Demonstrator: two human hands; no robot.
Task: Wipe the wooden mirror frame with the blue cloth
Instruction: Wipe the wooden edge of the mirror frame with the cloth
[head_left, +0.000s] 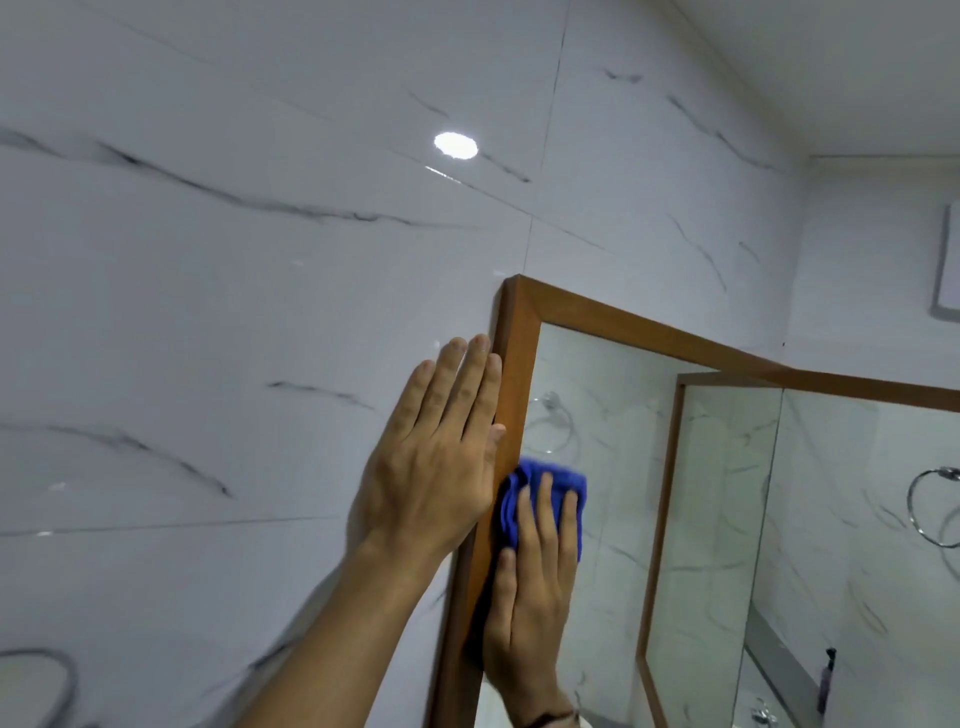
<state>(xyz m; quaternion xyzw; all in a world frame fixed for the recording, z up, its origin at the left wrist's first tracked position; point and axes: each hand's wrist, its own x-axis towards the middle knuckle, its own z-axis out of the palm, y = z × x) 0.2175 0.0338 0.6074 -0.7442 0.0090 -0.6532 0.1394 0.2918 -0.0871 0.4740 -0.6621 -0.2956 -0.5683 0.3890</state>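
The wooden mirror frame (514, 364) hangs on a white marble-tiled wall, with its top left corner in the middle of the head view. My left hand (436, 457) lies flat on the tile, holding nothing, with its fingers along the outer edge of the frame's left side. My right hand (530, 597) presses the blue cloth (524, 493) against the inner edge of that left side, partly over the mirror glass (613, 467). The cloth bunches above my fingertips, and its lower part is hidden under the hand.
A second mirror panel (727, 519) meets the first at the wall corner. A chrome towel ring (935, 509) hangs at the right edge, and another ring (36, 686) shows at the lower left. A white box (950, 260) is mounted high on the right wall.
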